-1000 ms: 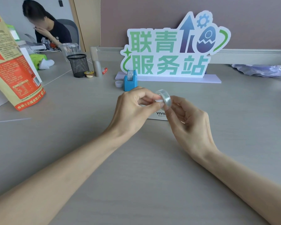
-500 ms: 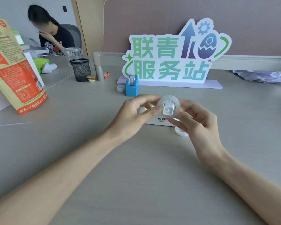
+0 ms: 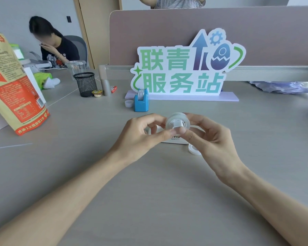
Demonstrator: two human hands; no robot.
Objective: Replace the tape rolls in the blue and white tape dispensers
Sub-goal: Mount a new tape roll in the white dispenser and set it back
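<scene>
Both hands meet above the grey bench (image 3: 149, 201), pinching a clear tape roll (image 3: 178, 122) with a white hub between them: the left hand (image 3: 140, 137) grips it with thumb and forefinger, the right hand (image 3: 212, 139) pinches the other side. Under them sits the white dispenser (image 3: 174, 141), mostly hidden. Another roll (image 3: 193, 149) lies on the bench just beside the right hand. The blue dispenser (image 3: 141, 101) stands farther back, near the sign (image 3: 185, 68), a roll in it

Grey desk (image 3: 149, 201) under blue tape dispenser (image 3: 141, 102), mesh cup (image 3: 85, 84), sign (image 3: 185, 68).
</scene>
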